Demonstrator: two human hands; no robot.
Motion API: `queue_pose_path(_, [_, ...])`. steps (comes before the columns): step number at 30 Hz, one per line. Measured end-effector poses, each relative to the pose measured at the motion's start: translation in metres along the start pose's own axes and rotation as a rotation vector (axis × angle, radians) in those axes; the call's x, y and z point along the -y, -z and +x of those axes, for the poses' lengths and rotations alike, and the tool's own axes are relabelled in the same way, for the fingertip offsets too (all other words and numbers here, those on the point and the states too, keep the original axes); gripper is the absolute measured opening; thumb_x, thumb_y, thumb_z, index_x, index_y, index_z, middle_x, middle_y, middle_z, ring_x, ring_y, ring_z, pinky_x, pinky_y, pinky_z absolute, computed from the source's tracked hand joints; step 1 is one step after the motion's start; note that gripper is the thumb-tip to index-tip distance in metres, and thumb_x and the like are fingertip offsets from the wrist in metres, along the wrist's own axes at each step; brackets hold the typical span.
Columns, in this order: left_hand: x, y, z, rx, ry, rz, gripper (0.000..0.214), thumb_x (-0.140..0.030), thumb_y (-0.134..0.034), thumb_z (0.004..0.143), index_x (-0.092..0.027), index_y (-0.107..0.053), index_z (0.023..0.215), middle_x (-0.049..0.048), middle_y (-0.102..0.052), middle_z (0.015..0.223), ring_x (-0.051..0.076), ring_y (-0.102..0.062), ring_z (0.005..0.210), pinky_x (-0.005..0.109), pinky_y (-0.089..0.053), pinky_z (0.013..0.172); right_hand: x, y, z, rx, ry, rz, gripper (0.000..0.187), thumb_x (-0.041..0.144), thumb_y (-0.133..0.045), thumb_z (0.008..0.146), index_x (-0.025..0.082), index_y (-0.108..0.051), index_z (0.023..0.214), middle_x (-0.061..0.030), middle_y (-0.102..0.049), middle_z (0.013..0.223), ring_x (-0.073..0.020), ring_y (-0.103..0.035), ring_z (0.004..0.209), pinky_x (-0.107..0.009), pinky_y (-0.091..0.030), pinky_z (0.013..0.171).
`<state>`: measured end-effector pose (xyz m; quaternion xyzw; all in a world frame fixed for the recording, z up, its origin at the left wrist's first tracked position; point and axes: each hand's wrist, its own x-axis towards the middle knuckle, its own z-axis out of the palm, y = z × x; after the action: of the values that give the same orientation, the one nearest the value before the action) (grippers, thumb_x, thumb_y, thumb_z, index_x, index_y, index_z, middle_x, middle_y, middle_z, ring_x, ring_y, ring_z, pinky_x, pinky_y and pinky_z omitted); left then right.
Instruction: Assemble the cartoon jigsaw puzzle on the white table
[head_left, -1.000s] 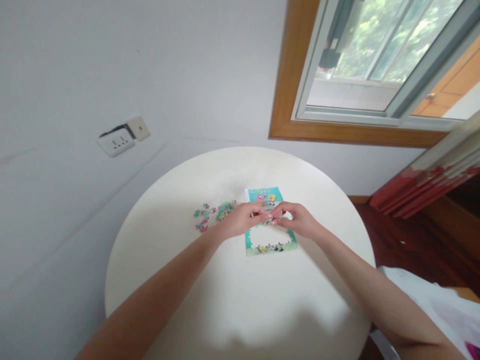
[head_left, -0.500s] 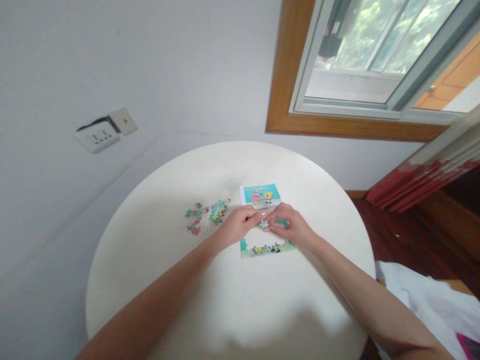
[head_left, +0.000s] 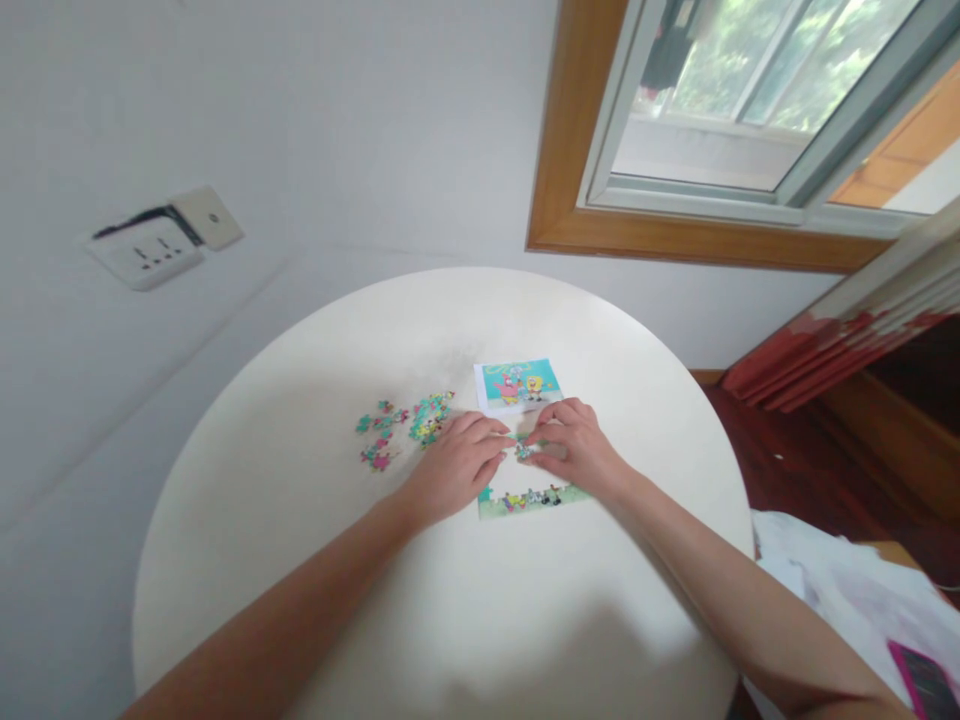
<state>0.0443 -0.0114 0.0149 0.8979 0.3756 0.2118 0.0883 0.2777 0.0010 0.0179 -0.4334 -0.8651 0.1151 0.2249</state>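
One or more jigsaw pieces (head_left: pixel 523 451) over the puzzle tray (head_left: pixel 536 499) are pinched by the right hand (head_left: pixel 576 446), apparently for fine control, with the left hand (head_left: pixel 461 456) loosely spread just beside as likely support, and the picture card (head_left: pixel 517 384) lying beyond, presumably for easy viewing.

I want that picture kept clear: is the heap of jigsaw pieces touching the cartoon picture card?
Apart. The head view shows bare white tabletop between the heap of jigsaw pieces and the left edge of the cartoon picture card.
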Motion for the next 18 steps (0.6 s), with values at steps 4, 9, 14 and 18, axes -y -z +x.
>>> queue_pose_path(4, [0.0003,-0.003,-0.001,-0.001,-0.002,0.016,0.024,-0.018,-0.052,0.093,-0.023,-0.067,0.112,0.0038,-0.065,0.113,0.023,-0.051,0.108,0.043,-0.038,0.098,-0.0021,-0.0026,0.0,0.023,0.004,-0.007,0.023,0.045,-0.074,0.079,0.03,-0.075,0.095,-0.0056,-0.061,0.104,-0.0247,-0.049,0.103,-0.04,-0.035,0.088])
queue_pose_path(9, [-0.0001,-0.0032,-0.0017,0.008,-0.006,0.009,0.024,-0.018,-0.051,0.093,-0.023,-0.066,0.112,0.0038,-0.066,0.11,0.022,-0.051,0.106,0.042,-0.038,0.097,-0.0019,-0.0027,-0.0001,0.031,0.009,-0.016,0.025,0.047,-0.072,0.079,0.03,-0.075,0.098,-0.0056,-0.062,0.103,-0.0242,-0.049,0.101,-0.039,-0.035,0.086])
queue_pose_path(14, [-0.0015,-0.0019,-0.0003,0.009,-0.008,0.005,0.024,-0.019,-0.049,0.095,-0.021,-0.066,0.111,0.0045,-0.066,0.11,0.023,-0.051,0.105,0.042,-0.038,0.096,-0.0005,0.0004,-0.0005,0.04,0.009,-0.017,0.03,0.049,-0.073,0.078,0.029,-0.074,0.101,-0.0057,-0.063,0.104,-0.024,-0.05,0.101,-0.039,-0.034,0.085])
queue_pose_path(18, [-0.0015,-0.0019,-0.0002,0.009,-0.007,0.009,0.024,-0.02,-0.049,0.095,-0.021,-0.066,0.112,0.005,-0.065,0.109,0.023,-0.051,0.105,0.041,-0.039,0.096,-0.0021,0.0029,-0.0028,0.037,0.021,-0.012,0.024,0.043,-0.073,0.08,0.03,-0.074,0.1,-0.005,-0.063,0.104,-0.0234,-0.05,0.101,-0.038,-0.034,0.086])
